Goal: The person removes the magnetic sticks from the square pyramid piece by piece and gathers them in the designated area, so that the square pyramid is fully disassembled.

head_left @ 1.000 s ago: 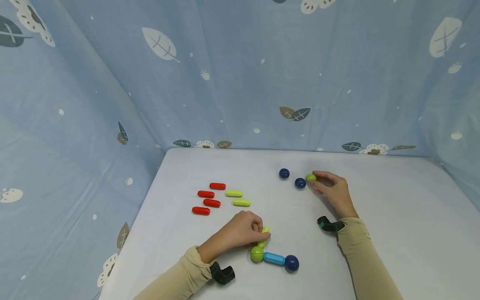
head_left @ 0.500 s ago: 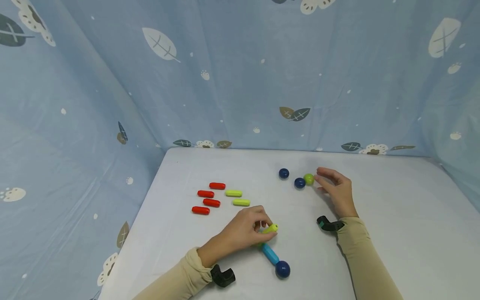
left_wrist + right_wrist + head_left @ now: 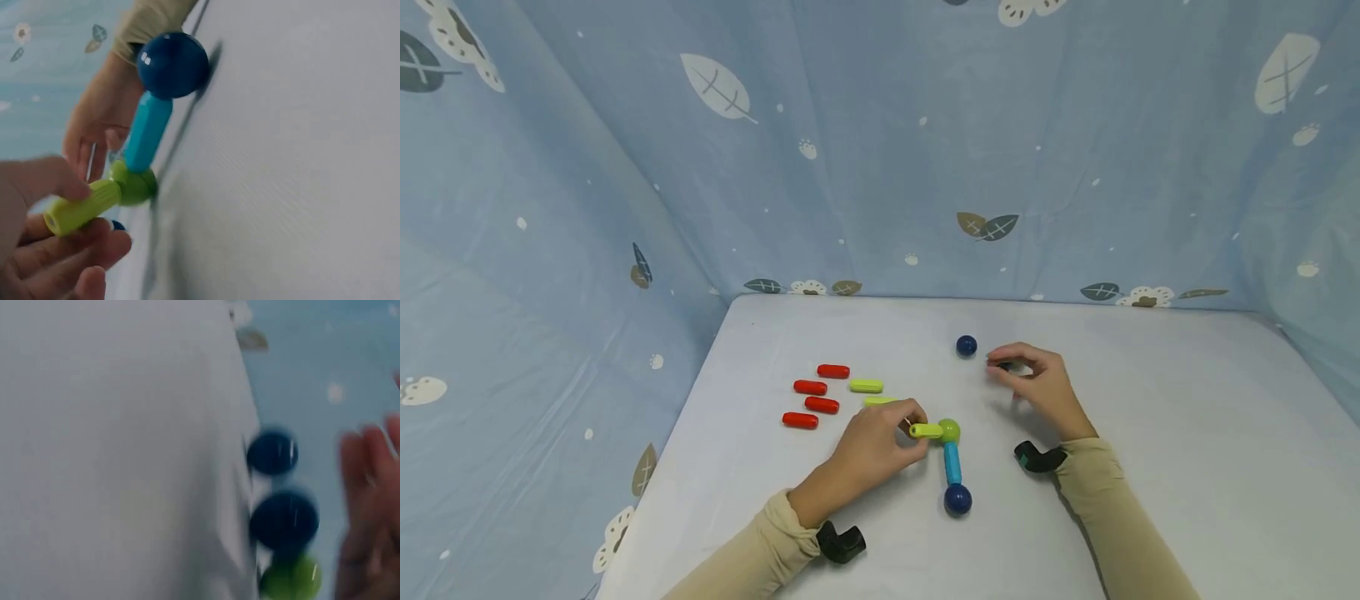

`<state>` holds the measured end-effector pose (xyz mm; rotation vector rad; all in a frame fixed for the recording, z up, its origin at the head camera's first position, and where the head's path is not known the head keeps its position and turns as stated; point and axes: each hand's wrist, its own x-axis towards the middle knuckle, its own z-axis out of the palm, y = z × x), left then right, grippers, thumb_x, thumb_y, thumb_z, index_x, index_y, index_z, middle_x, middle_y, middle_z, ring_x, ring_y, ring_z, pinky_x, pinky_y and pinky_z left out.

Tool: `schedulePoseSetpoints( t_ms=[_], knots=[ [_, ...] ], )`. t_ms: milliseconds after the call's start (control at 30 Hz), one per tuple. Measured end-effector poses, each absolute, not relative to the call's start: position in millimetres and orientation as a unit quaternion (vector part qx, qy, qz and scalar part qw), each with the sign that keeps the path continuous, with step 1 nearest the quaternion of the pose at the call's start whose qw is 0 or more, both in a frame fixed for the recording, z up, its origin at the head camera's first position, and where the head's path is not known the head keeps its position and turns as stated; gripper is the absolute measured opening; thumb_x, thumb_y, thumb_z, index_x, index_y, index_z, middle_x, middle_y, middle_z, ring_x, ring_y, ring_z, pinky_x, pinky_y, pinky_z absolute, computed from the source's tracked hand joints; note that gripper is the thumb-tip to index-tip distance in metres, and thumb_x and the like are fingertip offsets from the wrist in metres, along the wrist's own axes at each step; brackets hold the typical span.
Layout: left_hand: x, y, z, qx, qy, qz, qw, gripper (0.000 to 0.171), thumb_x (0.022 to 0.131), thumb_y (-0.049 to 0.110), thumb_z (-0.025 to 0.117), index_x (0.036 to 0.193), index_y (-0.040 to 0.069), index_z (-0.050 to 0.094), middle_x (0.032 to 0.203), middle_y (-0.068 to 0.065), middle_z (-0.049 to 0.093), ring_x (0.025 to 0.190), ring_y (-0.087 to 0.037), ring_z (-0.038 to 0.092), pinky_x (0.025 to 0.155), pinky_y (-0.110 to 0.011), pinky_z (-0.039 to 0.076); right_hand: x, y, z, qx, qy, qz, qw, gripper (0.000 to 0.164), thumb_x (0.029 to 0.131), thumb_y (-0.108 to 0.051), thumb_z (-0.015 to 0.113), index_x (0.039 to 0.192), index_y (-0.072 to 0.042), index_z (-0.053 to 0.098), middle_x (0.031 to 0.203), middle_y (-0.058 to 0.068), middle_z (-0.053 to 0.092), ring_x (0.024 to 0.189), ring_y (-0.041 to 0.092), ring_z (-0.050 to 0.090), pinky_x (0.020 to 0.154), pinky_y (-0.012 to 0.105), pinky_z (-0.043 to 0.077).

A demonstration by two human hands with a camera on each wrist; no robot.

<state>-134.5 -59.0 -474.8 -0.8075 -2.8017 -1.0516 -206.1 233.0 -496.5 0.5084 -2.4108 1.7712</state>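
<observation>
My left hand (image 3: 880,446) pinches a yellow-green rod (image 3: 926,431) between thumb and fingers. That rod joins a green ball (image 3: 950,431), from which a light blue rod (image 3: 952,463) runs to a dark blue ball (image 3: 958,500). My right hand (image 3: 1037,383) hovers over two loose balls and mostly hides them in the head view. The right wrist view, though blurred, shows a dark blue ball (image 3: 285,520) beside a loose green ball (image 3: 292,578), with the fingers apart from both. Another loose dark blue ball (image 3: 966,346) lies farther left.
Several red rods (image 3: 810,387) lie on the left of the white table (image 3: 1187,433). Beside them are two yellow-green rods (image 3: 867,386), one partly behind my left hand. A blue patterned curtain (image 3: 880,150) stands along the back and left sides.
My left hand has turned the joined piece, so its yellow-green rod points left and its dark blue ball points toward me. My right hand left the loose green ball and shifted left.
</observation>
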Motion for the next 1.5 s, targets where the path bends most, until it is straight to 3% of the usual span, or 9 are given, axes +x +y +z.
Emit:
schedulePoseSetpoints(
  t_ms=[100,233,333,533,700,867,1100,1500],
  knots=[
    [-136.9,-59.8,-477.4,-0.240,-0.924,-0.296,0.020,0.015,0.087,0.024,0.084,0.096,0.022,0.073,0.089,0.011,0.076,0.080,-0.003,0.066,0.071,-0.019,0.052,-201.2,216.1,-496.2,0.230,-0.789,0.566,-0.060,0.026,0.091,-0.012,0.080,0.114,-0.001,0.074,0.114,0.016,0.073,0.093,0.007,0.069,0.049,0.036,0.055],
    [-138.9,-60.7,-478.9,-0.226,-0.939,-0.256,0.022,0.017,0.083,0.030,0.088,0.094,0.021,0.078,0.083,0.010,0.073,0.074,-0.004,0.059,0.066,-0.019,0.047,-196.5,200.1,-500.8,0.281,-0.781,0.530,-0.176,0.025,0.089,-0.017,0.082,0.112,-0.008,0.077,0.113,0.009,0.076,0.099,0.010,0.070,0.077,0.031,0.060],
    [-140.3,-61.2,-479.6,-0.219,-0.946,-0.237,0.014,0.019,0.082,0.032,0.089,0.094,0.021,0.081,0.082,0.009,0.070,0.074,-0.005,0.053,0.065,-0.019,0.045,-194.5,194.0,-503.9,0.297,-0.775,0.514,-0.214,0.025,0.088,-0.019,0.083,0.112,-0.012,0.077,0.112,0.006,0.077,0.108,0.011,0.069,0.097,0.027,0.053],
    [-143.1,-63.2,-478.2,-0.223,-0.948,-0.226,-0.005,0.021,0.081,0.032,0.089,0.096,0.020,0.082,0.082,0.009,0.069,0.073,-0.005,0.053,0.066,-0.019,0.045,-194.3,190.7,-504.6,0.296,-0.784,0.499,-0.223,0.024,0.088,-0.021,0.083,0.111,-0.016,0.078,0.113,0.001,0.077,0.110,0.011,0.067,0.098,0.028,0.051],
    [-145.8,-71.5,-473.9,-0.228,-0.949,-0.217,-0.017,0.021,0.080,0.031,0.090,0.094,0.018,0.082,0.084,0.009,0.071,0.076,-0.006,0.060,0.068,-0.021,0.049,-196.6,192.3,-503.7,0.299,-0.781,0.499,-0.226,0.025,0.089,-0.020,0.082,0.113,-0.014,0.077,0.114,0.004,0.077,0.110,0.009,0.066,0.093,0.026,0.052],
    [-150.5,-83.2,-468.5,-0.198,-0.959,-0.201,-0.008,0.020,0.075,0.025,0.093,0.090,0.017,0.082,0.087,0.007,0.075,0.083,-0.011,0.066,0.069,-0.025,0.050,-198.0,196.0,-503.3,0.289,-0.775,0.510,-0.235,0.025,0.089,-0.017,0.081,0.114,-0.012,0.076,0.115,0.008,0.076,0.108,0.008,0.067,0.086,0.024,0.055],
    [-153.9,-84.8,-463.5,-0.206,-0.962,-0.181,-0.002,0.021,0.074,0.024,0.093,0.092,0.018,0.083,0.095,0.006,0.076,0.092,-0.015,0.070,0.071,-0.028,0.051,-198.2,196.6,-503.3,0.279,-0.773,0.515,-0.245,0.025,0.090,-0.017,0.081,0.114,-0.013,0.076,0.116,0.007,0.075,0.108,0.010,0.067,0.089,0.026,0.054],
    [-147.2,-81.9,-458.5,-0.193,-0.963,-0.188,-0.003,0.026,0.077,0.024,0.092,0.100,0.016,0.082,0.098,0.005,0.074,0.087,-0.013,0.069,0.069,-0.026,0.053,-197.6,194.5,-504.3,0.274,-0.771,0.518,-0.249,0.025,0.090,-0.019,0.081,0.114,-0.013,0.076,0.116,0.008,0.075,0.108,0.010,0.066,0.088,0.026,0.056]
  ],
)
